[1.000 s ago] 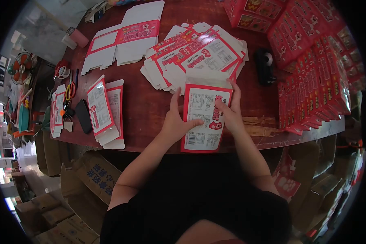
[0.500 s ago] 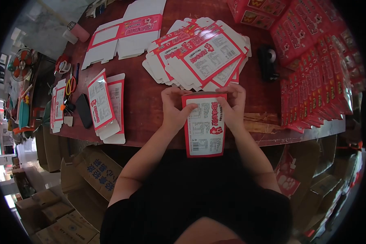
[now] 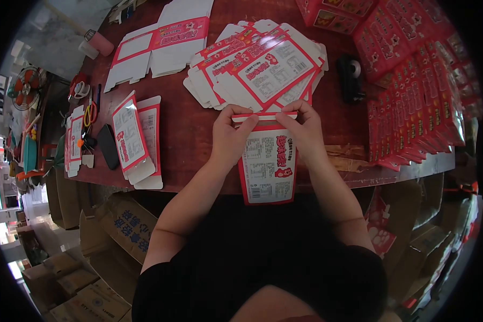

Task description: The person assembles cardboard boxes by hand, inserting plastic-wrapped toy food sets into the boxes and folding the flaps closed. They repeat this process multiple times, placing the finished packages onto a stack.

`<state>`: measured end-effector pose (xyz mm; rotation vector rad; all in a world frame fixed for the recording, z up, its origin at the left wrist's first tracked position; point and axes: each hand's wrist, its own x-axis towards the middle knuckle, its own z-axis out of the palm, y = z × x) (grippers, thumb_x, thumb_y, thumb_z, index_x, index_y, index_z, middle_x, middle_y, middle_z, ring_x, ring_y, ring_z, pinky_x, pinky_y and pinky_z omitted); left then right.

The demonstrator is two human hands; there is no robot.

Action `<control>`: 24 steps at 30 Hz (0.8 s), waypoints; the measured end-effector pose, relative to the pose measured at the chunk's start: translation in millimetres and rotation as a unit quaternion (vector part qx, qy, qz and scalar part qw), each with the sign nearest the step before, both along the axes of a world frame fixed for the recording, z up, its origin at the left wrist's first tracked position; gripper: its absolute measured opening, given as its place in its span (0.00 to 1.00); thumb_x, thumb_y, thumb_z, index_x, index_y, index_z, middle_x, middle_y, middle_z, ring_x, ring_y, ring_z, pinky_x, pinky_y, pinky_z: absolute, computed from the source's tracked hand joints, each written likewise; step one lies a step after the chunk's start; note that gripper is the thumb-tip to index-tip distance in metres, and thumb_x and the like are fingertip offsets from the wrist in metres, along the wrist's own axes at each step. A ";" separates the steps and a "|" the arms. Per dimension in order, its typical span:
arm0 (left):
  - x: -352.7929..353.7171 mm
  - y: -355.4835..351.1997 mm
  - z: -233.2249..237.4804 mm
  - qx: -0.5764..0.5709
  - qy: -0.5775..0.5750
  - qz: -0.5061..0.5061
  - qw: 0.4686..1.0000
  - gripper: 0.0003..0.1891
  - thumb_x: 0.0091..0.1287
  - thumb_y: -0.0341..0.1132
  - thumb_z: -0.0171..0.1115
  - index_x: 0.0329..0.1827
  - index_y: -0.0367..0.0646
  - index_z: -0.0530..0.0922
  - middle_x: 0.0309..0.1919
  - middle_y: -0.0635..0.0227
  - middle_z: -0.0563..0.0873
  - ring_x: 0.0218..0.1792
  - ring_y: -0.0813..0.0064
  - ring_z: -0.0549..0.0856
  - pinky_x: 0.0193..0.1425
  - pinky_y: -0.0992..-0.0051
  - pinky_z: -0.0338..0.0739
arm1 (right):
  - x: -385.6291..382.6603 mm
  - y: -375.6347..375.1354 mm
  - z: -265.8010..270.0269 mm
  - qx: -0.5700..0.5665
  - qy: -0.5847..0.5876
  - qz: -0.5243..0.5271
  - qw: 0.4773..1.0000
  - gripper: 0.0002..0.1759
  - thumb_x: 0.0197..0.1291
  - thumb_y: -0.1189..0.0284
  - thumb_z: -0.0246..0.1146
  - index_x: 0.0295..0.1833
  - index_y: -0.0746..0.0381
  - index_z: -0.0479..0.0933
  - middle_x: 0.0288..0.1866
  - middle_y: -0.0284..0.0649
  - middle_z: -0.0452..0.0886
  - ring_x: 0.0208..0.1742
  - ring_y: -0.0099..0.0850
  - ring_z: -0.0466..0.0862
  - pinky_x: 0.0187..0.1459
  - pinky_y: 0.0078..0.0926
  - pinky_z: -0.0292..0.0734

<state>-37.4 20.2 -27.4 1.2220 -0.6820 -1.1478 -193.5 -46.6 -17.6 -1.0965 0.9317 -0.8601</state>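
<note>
A red-and-white printed carton point(image 3: 268, 166) lies in front of my body, its lower end over the table's near edge. My left hand point(image 3: 234, 134) grips the left side of its far end, thumb on the flap. On the right side my right hand point(image 3: 301, 130) pinches the same flap, thumb bent inward. The flap point(image 3: 263, 116) stands up as a narrow red-and-white strip between both hands. Just beyond my fingers is a fanned pile of flat cartons point(image 3: 273, 70). What is inside the carton is hidden.
Flat cartons point(image 3: 131, 137) lean at left beside a black phone point(image 3: 108, 146) and yellow-handled scissors point(image 3: 90, 114). More blanks point(image 3: 180, 35) lie at the back. A tape dispenser point(image 3: 351, 80) stands right of the pile. Rows of red packed cartons point(image 3: 418, 107) fill the right side.
My thumbs have moved from the carton's face up to its far end. The end flap now shows as a strip between my hands. The view has shifted slightly.
</note>
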 end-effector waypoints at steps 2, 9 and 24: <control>1.6 -0.8 -3.2 -0.005 0.011 0.003 1.000 0.06 0.61 0.26 0.62 0.38 0.37 0.73 0.41 0.65 0.79 0.41 0.81 0.78 0.42 0.80 0.75 | -1.4 -4.9 -9.0 0.009 -0.031 0.027 0.999 0.05 0.55 0.77 0.65 0.35 0.64 0.74 0.32 0.32 0.78 0.36 0.19 0.78 0.40 0.17 0.74; 13.3 26.7 -18.4 -0.053 -0.095 -0.126 0.986 0.14 0.67 0.42 0.59 0.42 0.38 0.73 0.42 0.67 0.78 0.44 0.79 0.76 0.50 0.76 0.72 | -32.8 -4.9 -23.0 -0.046 -0.006 0.109 0.993 0.05 0.60 0.77 0.60 0.38 0.68 0.78 0.42 0.42 0.81 0.43 0.25 0.80 0.45 0.22 0.76; 48.3 5.7 -8.6 -0.020 -0.148 0.083 0.985 0.13 0.74 0.43 0.45 0.42 0.41 0.68 0.38 0.69 0.76 0.39 0.83 0.73 0.45 0.81 0.69 | -192.2 -166.4 -68.6 -0.052 0.272 -0.220 0.935 0.15 0.61 0.65 0.60 0.51 0.59 0.77 0.40 0.35 0.78 0.41 0.26 0.75 0.43 0.23 0.70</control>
